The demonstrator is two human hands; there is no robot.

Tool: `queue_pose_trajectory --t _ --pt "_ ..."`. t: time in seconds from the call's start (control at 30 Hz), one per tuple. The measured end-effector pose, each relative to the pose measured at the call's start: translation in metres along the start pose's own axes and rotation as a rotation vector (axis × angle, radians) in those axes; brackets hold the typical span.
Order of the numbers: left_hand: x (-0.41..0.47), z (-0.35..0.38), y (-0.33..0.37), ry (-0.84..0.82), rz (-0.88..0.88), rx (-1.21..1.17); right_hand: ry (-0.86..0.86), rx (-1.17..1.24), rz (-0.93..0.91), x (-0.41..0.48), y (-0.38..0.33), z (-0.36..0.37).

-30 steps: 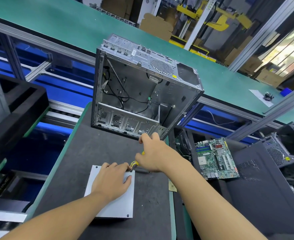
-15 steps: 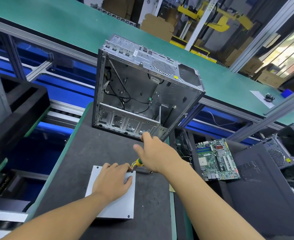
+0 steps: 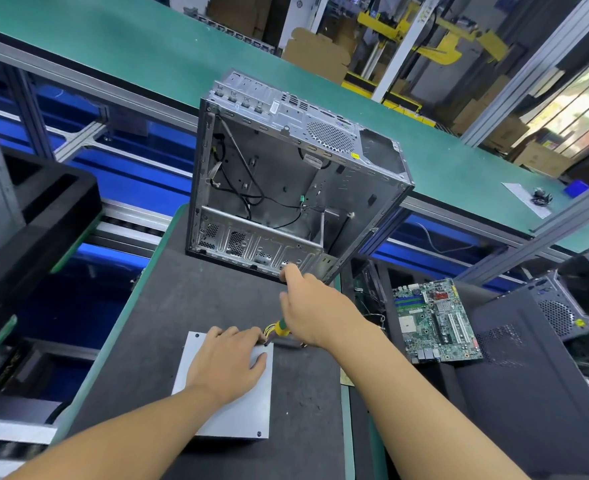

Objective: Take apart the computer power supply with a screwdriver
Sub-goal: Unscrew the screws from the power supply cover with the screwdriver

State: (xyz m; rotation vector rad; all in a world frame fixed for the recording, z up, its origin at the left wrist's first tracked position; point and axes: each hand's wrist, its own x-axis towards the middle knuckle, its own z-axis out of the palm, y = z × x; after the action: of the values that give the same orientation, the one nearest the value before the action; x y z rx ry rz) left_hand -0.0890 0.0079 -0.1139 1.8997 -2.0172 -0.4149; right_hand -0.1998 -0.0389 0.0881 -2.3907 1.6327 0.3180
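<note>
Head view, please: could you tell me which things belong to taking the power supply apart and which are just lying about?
Job in hand: power supply, pressed by the left hand; screwdriver, gripped by the right hand.
Lying about: open computer case, motherboard, black case panel.

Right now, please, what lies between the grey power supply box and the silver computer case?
Mostly bare dark mat in the head view; the right hand crosses it.
</note>
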Motion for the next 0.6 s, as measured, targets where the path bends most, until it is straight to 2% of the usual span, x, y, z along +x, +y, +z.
queue_pose_trajectory --t 0.17,0.3,0.4,0.53,0.6 --pt "-0.0003 -0.0001 0.0003 0.028 0.003 -0.017 -0.136 0.021 -0.084 0.0017 0.0014 -0.0061" --pt "-0.0009 0.0001 0.0005 0.026 0.003 -0.017 -0.048 -0.086 0.019 0.0007 -0.0030 -0.0024" --pt "-0.0004 0.0002 0.0003 0.016 -0.002 -0.021 0.011 -0.141 -0.001 0.0000 -0.0026 -0.0012" --pt "-0.0004 -0.0008 0.0007 0.006 -0.007 -0.014 -0.109 -0.084 -0.046 0.0027 0.0021 -0.0049" --pt "-0.0005 -0.0020 0.0015 0.010 -0.007 -0.016 -0.109 -0.095 -0.043 0.0028 0.0013 -0.0041"
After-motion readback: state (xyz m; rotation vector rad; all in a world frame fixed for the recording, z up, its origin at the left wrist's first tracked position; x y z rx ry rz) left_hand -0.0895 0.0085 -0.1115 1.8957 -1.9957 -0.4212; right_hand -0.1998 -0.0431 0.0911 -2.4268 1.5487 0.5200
